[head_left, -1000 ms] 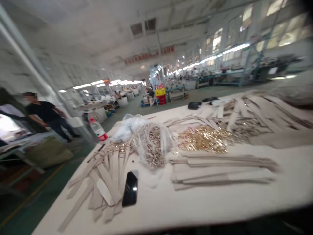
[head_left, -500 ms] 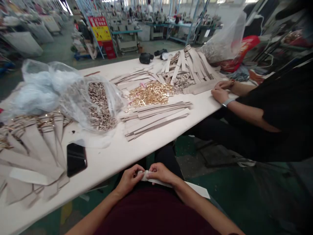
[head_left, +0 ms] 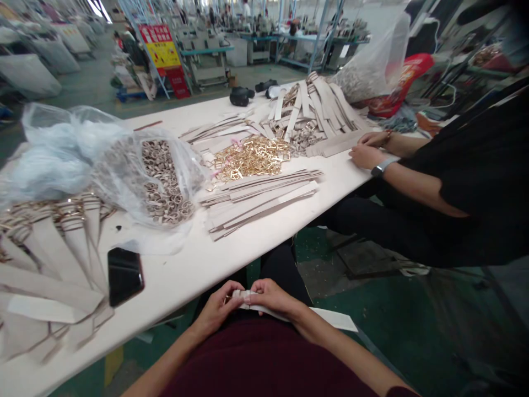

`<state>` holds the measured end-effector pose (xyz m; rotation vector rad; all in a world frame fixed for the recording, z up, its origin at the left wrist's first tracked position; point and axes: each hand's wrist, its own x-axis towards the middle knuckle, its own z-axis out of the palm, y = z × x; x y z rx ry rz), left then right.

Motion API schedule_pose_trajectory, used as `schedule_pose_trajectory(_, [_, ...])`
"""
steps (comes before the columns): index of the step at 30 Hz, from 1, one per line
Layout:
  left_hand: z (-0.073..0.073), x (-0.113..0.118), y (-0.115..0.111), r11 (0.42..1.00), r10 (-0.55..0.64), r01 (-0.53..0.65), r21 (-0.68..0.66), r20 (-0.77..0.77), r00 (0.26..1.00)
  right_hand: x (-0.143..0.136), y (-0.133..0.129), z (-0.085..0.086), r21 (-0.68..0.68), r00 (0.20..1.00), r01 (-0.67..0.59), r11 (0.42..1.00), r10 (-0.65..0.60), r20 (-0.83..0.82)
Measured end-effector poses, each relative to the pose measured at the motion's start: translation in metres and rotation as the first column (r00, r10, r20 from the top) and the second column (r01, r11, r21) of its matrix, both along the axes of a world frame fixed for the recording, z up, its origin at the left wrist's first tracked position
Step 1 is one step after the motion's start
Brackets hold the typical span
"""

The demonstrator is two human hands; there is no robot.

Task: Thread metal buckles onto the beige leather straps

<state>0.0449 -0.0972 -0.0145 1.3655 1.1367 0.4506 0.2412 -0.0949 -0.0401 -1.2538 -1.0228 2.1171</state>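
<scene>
Over my lap, just off the table edge, my left hand (head_left: 219, 306) pinches one end of a pale beige strap (head_left: 335, 318). A small glint of gold metal shows by its fingertips, mostly covered, perhaps a buckle. My right hand (head_left: 273, 298) grips the same strap right beside it, thumb and fingers closed on a narrow band across it. The strap's long tail runs under my right forearm and sticks out to the right, its whitish side showing. Closest on the table lie beige strap pieces (head_left: 264, 207) in flat stacks, below a heap of gold buckles (head_left: 256, 157).
A clear bag of beige loops (head_left: 165, 184) and a black phone (head_left: 125, 275) rest on the white table (head_left: 177, 281). Buckled straps (head_left: 61, 242) pile up at left, more straps (head_left: 330, 105) at the back. A co-worker's hands (head_left: 369, 151) handle a strap at right.
The view has shifted slightly. Both my hands stay together on the strap, with a little more of its end showing between them. The co-worker's wrist has turned, showing a watch face.
</scene>
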Motion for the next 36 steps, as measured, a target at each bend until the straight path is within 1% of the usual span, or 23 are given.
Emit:
schedule_pose_trajectory(2, [0.006,-0.004,0.002,0.994,-0.107,0.108,0.032,-0.01,0.994,0.0,0.001,0.0,-0.037,0.999,0.008,0.999,-0.01,-0.034])
schedule_pose_trajectory(3, [0.008,-0.005,0.003,0.989,-0.136,0.138,0.053,-0.031,0.99,0.0,0.001,0.0,-0.054,0.999,0.016,0.998,-0.019,-0.046])
schedule_pose_trajectory(5, [0.008,-0.006,0.005,0.984,-0.144,0.153,0.096,-0.094,0.985,0.001,0.002,0.0,-0.084,0.997,0.032,0.996,-0.037,-0.061])
schedule_pose_trajectory(8, [0.002,-0.003,0.004,0.987,-0.102,0.119,0.109,-0.149,0.984,0.001,0.002,0.0,-0.094,0.997,0.047,0.994,-0.053,-0.064])
schedule_pose_trajectory(10, [-0.003,0.001,0.003,0.994,-0.083,0.089,0.057,-0.109,0.991,0.0,0.002,0.0,-0.082,0.996,0.05,0.995,-0.056,-0.066])
schedule_pose_trajectory(14, [-0.008,0.007,0.003,0.992,-0.024,0.035,-0.121,0.091,0.996,-0.003,0.001,0.002,-0.067,0.993,0.109,0.992,-0.111,-0.028])
schedule_pose_trajectory(16, [-0.009,0.007,0.005,0.99,-0.021,0.039,-0.135,0.133,0.991,-0.002,0.001,0.004,-0.078,0.991,0.13,0.988,-0.133,-0.025])
schedule_pose_trajectory(19, [-0.009,0.003,0.01,0.994,-0.092,0.096,-0.051,0.077,0.993,0.001,0.001,0.006,-0.107,0.989,0.115,0.988,-0.123,-0.076])
schedule_pose_trajectory(21, [-0.008,0.001,0.013,0.991,-0.129,0.13,-0.02,0.043,0.991,0.003,0.001,0.006,-0.114,0.988,0.1,0.988,-0.112,-0.107])
schedule_pose_trajectory(23, [-0.004,0.0,0.016,0.989,-0.147,0.147,0.012,0.024,0.989,0.003,0.001,0.005,-0.112,0.988,0.104,0.988,-0.116,-0.106])
schedule_pose_trajectory(25, [0.001,0.0,0.018,0.982,-0.162,0.164,0.093,-0.026,0.986,0.001,0.001,0.006,-0.113,0.989,0.119,0.986,-0.128,-0.08])
schedule_pose_trajectory(28, [0.01,0.002,0.021,0.941,-0.189,0.232,0.248,-0.185,0.964,-0.003,0.001,0.006,-0.101,0.986,0.144,0.984,-0.151,-0.07])
schedule_pose_trajectory(30, [0.013,0.004,0.021,0.906,-0.215,0.293,0.306,-0.262,0.941,-0.004,0.001,0.005,-0.088,0.982,0.162,0.983,-0.169,-0.086])
schedule_pose_trajectory(32, [0.015,0.006,0.02,0.889,-0.241,0.323,0.324,-0.268,0.933,-0.004,0.0,0.003,-0.085,0.978,0.178,0.98,-0.185,-0.091])
schedule_pose_trajectory(36, [0.021,0.01,0.017,0.89,-0.262,0.337,0.307,-0.261,0.929,0.0,-0.003,-0.004,-0.119,0.977,0.173,0.978,-0.186,-0.106])
